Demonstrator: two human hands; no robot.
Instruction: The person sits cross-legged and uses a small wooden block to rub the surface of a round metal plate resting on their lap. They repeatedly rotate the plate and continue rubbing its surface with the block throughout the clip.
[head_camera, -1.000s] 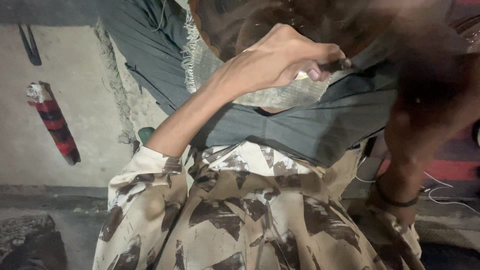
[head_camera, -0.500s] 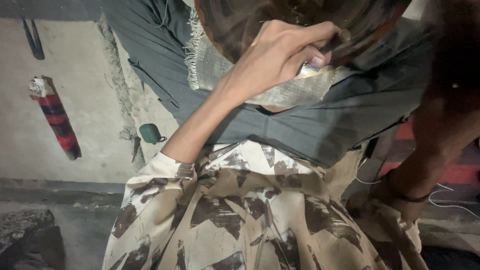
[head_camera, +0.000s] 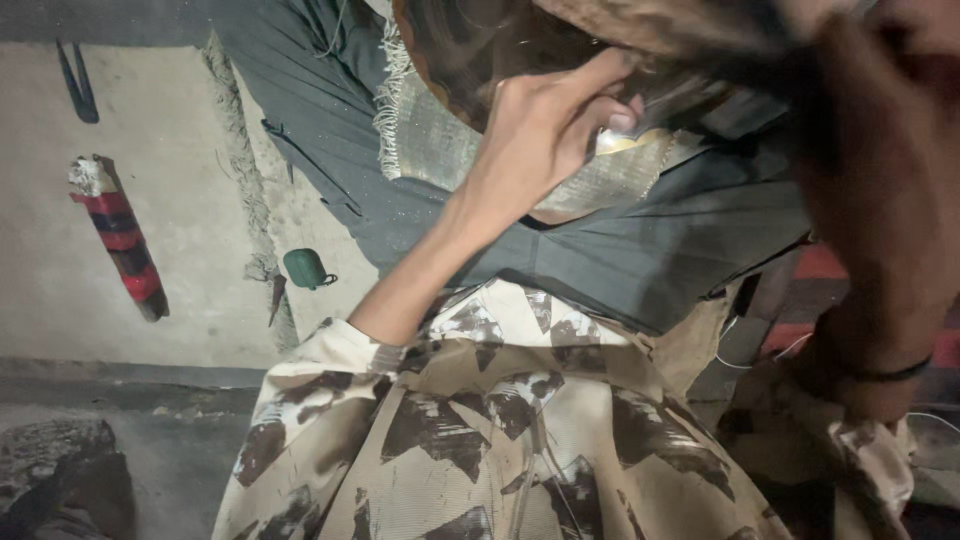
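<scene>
beige brown-patterned sleeves (head_camera: 480, 420); black wristband (head_camera: 890, 374)

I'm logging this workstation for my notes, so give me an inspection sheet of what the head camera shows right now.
Surface: grey concrete floor, rough and cracked along one seam.
Job's things: dark rounded vessel with a shiny metal spot, resting on grey fringed cloth over dark pleated fabric.
Clutter: red-and-black wrapped stick; small green object; dark tool at the top left.
Grippers: left hand pressed on the vessel, fingers curled; right hand not visible, only the blurred right forearm with a dark wristband.
Cables: thin white wire at the right.
Surroundings: patterned beige shirt; red strip at the right.
</scene>
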